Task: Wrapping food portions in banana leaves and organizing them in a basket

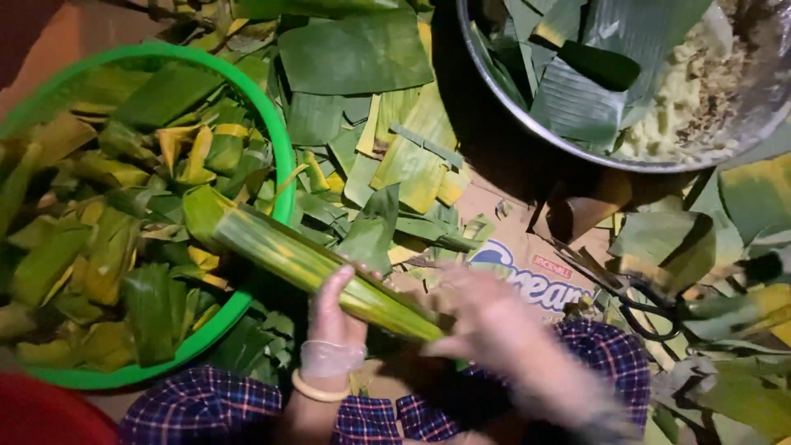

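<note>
My left hand [336, 317], in a thin clear glove with a pale bangle at the wrist, grips a long roll wrapped in green and yellow banana leaf [288, 255]. The roll slants from the green basin's rim down to the middle. My right hand [486, 317] is blurred with motion at the roll's lower right end, touching it. Whether that hand grips the roll is unclear. Both arms wear dark checked sleeves.
A green basin [284, 156] at left holds several folded leaf parcels. A metal bowl [527, 119] at top right holds leaf strips and pale filling. Black scissors [643, 301] lie at right on printed cardboard [527, 276]. Loose leaf pieces cover the floor.
</note>
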